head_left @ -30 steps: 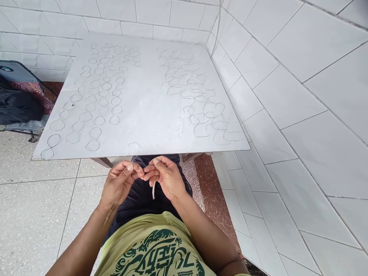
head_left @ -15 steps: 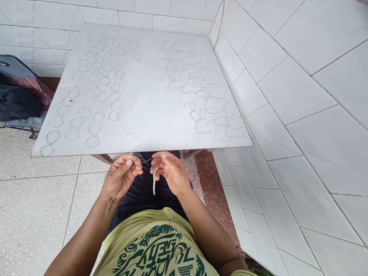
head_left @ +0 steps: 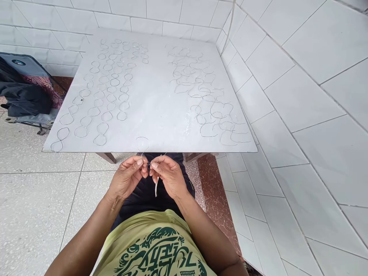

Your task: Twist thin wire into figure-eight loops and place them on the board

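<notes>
A thin wire (head_left: 143, 137) rises in a round loop above my left hand (head_left: 129, 174), whose thumb and fingertips pinch it at the base of the loop. My right hand (head_left: 169, 174) grips the same wire close by, thumb against fingers, and a short end sticks up past its fingertips. The two hands nearly touch, just below the table's front edge. A narrow pale strip (head_left: 156, 189) hangs down from the fingers of my right hand; how it is held there is hidden.
On the white table (head_left: 161, 96), rows of wire figure-eights (head_left: 100, 134) lie at the left. Loose curved wires (head_left: 212, 111) lie in a tangle at the right. Tiled walls (head_left: 281, 115) border the back and right. A folding chair (head_left: 31, 92) with dark cloth stands at the left.
My right hand has moved in toward my left, and its thumb now presses on the wire. The visible span of wire between the hands is shorter. The view has shifted slightly.
</notes>
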The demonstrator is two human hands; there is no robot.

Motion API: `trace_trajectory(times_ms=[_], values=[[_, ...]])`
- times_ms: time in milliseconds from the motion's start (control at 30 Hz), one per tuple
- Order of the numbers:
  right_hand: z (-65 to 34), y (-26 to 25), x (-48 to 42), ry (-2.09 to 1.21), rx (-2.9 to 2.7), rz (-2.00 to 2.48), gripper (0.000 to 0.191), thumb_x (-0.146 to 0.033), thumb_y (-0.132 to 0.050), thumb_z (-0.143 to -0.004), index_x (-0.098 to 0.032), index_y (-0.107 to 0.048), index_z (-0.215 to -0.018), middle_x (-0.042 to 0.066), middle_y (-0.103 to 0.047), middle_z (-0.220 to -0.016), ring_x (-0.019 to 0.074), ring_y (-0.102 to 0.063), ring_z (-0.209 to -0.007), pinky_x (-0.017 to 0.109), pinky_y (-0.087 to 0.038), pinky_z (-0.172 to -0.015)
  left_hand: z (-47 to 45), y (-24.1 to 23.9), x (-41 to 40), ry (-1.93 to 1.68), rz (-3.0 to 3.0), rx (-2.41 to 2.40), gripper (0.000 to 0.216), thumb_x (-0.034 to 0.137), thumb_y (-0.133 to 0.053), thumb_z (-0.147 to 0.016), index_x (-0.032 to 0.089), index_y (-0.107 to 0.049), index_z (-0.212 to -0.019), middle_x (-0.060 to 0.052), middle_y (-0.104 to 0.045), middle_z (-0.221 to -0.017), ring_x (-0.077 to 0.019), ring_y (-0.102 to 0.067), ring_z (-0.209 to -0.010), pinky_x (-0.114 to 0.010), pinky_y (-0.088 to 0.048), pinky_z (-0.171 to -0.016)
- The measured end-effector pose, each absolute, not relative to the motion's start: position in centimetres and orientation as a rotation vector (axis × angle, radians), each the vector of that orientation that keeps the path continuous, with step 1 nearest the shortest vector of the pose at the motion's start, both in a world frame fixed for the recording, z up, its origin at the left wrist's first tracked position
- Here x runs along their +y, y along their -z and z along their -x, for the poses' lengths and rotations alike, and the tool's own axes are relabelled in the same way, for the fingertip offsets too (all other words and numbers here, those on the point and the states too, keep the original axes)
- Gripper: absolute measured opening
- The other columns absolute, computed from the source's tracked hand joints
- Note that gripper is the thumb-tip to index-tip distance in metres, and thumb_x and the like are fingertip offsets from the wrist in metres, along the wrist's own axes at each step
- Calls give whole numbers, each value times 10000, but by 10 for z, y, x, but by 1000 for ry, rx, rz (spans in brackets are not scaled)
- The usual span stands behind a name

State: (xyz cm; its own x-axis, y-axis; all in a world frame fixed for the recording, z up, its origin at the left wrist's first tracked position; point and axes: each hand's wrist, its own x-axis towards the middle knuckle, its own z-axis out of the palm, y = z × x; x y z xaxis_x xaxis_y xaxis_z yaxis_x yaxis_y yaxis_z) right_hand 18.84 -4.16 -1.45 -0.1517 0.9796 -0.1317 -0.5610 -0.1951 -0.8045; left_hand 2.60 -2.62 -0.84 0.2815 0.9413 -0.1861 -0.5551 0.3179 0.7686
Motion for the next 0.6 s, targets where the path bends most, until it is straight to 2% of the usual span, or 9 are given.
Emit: trace_trajectory(times_ms=[67,333,467,600], values=[[-187,17,-42,-1630,-784,789,160,-333,-832,-864,-203,-754,-917,17,-694,-797,131,-618,-653,237,-471,-516,-25,10,-27,-1069,-648,709,141,282,-796,-903,143,-799,-922,-22,-640,-733,-106,-611,-641,-228,-556,-619],[-188,19,-42,-1659,-842,724,168,-323,-867,-823,-199,-755,-807,6,-666,-800,123,-597,-626,247,-468,-494,-16,10,-24,-918,-653,652,174,278,-810,-879,107,-781,-858,-22,-628,-715,-87,-564,-528,-210,-529,-455],[-190,17,-41,-1681,-829,738,175,-331,-867,-821,-200,-752,-808,4,-658,-779,125,-595,-626,244,-461,-494,-16,6,-21,-880,-615,663,184,280,-819,-870,102,-775,-864,-21,-608,-692,-79,-543,-527,-199,-511,-469],[-192,16,-41,-1778,-777,678,222,-362,-878,-804,-197,-730,-796,-9,-643,-735,120,-579,-601,241,-444,-494,-17,3,-16,-867,-620,600,160,248,-840,-840,119,-792,-921,-21,-579,-706,-95,-560,-607,-191,-496,-529]])
